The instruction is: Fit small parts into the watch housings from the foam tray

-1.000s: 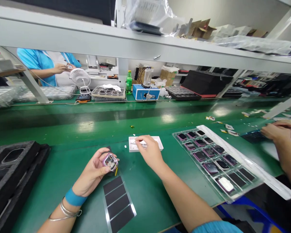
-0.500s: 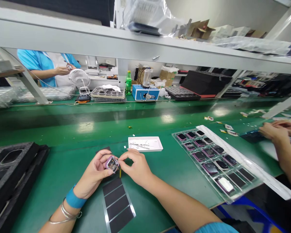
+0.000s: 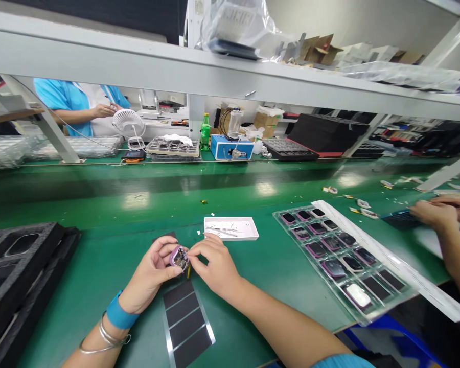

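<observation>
A small purple-rimmed device (image 3: 179, 257) with its inner parts showing is held up over the green bench. My left hand (image 3: 155, 266) is closed around its left side, thumb along the lower edge. At its right edge, the fingertips of my right hand (image 3: 210, 260) are pinched; whatever they grip is too small to name. A yellow strip (image 3: 188, 271) hangs just under the device. Below lies a sheet with black rectangles (image 3: 187, 319). Behind my right hand sits a white tray (image 3: 249, 235) holding tweezers (image 3: 224, 231) and tiny pieces.
A clear tray (image 3: 318, 260) of purple-rimmed devices lies at the right beside a long white strip (image 3: 391, 255). Black foam trays (image 3: 34, 276) stand at the left. Another person's hands (image 3: 440, 209) work at the far right. A shelf beam (image 3: 230, 76) crosses above.
The device has tilted slightly between my hands, and its yellow strip hangs at a slightly different angle. The view has shifted a little. Across the bench, the other person's hands have moved slightly.
</observation>
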`<state>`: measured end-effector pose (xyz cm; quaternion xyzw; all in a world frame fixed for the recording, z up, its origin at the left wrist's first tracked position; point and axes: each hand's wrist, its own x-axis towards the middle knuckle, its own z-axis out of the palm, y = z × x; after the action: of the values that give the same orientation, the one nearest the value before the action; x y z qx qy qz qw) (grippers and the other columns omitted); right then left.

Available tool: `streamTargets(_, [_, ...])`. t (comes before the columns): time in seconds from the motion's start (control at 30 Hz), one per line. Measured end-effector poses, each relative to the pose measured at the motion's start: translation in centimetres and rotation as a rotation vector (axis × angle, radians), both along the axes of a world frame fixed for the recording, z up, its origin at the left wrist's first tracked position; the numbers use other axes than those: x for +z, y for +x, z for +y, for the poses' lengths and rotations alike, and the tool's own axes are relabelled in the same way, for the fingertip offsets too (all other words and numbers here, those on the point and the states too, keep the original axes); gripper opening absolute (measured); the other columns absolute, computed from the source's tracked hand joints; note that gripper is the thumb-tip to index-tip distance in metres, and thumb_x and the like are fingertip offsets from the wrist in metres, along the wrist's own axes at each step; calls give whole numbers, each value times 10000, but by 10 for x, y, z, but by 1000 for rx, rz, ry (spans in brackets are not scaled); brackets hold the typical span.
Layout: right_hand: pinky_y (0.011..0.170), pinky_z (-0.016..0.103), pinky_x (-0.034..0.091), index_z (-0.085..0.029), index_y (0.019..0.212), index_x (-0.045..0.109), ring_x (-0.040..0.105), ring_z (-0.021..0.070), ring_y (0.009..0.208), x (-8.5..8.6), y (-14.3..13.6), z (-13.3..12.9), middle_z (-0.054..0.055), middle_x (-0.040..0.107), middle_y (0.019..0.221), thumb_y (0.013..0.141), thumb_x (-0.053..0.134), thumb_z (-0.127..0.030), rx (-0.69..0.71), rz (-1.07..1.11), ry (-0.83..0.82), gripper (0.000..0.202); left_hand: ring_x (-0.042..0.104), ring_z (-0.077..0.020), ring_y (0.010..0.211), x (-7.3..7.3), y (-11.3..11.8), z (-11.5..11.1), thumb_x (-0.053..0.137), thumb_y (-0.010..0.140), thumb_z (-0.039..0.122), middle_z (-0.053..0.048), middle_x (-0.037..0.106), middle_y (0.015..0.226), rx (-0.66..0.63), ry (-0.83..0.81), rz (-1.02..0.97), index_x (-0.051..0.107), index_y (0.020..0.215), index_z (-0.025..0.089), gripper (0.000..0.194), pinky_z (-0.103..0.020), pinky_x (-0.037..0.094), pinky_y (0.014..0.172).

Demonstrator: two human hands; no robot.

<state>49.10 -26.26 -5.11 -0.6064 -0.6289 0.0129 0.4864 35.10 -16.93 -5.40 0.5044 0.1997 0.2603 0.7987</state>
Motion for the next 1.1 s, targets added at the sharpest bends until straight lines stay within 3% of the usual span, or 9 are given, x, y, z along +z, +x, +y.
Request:
streamTargets(0.2, [1023,439,263,-183,745,570,539,144,754,1,-2,-2,19,617,749,864,455,-119,-11,-230,-15,178,582,-152,878,-1,0,-2,773,604,110,-50,625,947,38,35,21,496,1029,203,516,-228,468,777])
streamTargets(0.3, [940,394,384,-183,819,554,552,155,862,-2,-2,2,32,601,857,819,567,-181,57,195,-106,13,591,-154,853,3,-3,1,763,624,124,-58,618,971,1,-5,0,494,1049,210,510,-232,481,756])
streamTargets(0.4, [821,317,474,-193,1036,490,576,160,935,-10,-2,8,52,585,1015,635,760,-250,328,824,-305,486,602,-166,846,7,-7,5,765,627,151,-57,613,989,0,-39,-20,511,1041,221,491,-236,500,725])
streamTargets(0.47, [781,298,490,-175,1042,492,615,150,846,-15,-1,10,38,619,922,525,822,-264,484,1093,-482,619,609,-169,833,9,-11,8,772,620,162,-52,614,993,21,-52,-27,523,1030,233,485,-240,512,705])
streamTargets(0.57, [698,284,507,-128,853,557,631,135,665,-14,5,12,13,626,699,486,838,-308,482,1251,-610,496,612,-180,844,11,-14,13,769,625,169,-60,622,994,36,-58,-28,541,1034,237,473,-258,525,714])
streamTargets(0.7, [597,229,492,-127,894,615,610,113,614,-2,16,9,5,629,679,539,814,-293,403,1214,-450,440,618,-192,843,13,-15,15,754,646,175,-68,632,981,0,-81,50,588,1025,221,417,-274,541,704])
streamTargets(0.83, [663,237,495,-159,960,637,610,106,675,6,18,5,6,654,783,618,757,-235,389,1086,-309,371,621,-176,783,12,-13,11,751,653,178,-65,629,943,-124,-136,172,619,1039,208,409,-272,555,661])
streamTargets(0.97, [730,267,487,-182,901,669,609,128,740,11,10,0,8,668,820,740,634,-162,297,697,-245,166,629,-175,786,6,-9,6,740,673,192,-76,630,926,-216,-183,251,627,1075,206,418,-236,555,622])
streamTargets(1.1, [823,296,453,-216,931,679,595,137,792,13,6,-2,-3,676,876,786,576,-96,168,333,-201,214,623,-164,800,3,-5,4,725,689,190,-87,624,965,-232,-195,287,627,1101,192,423,-218,554,625])
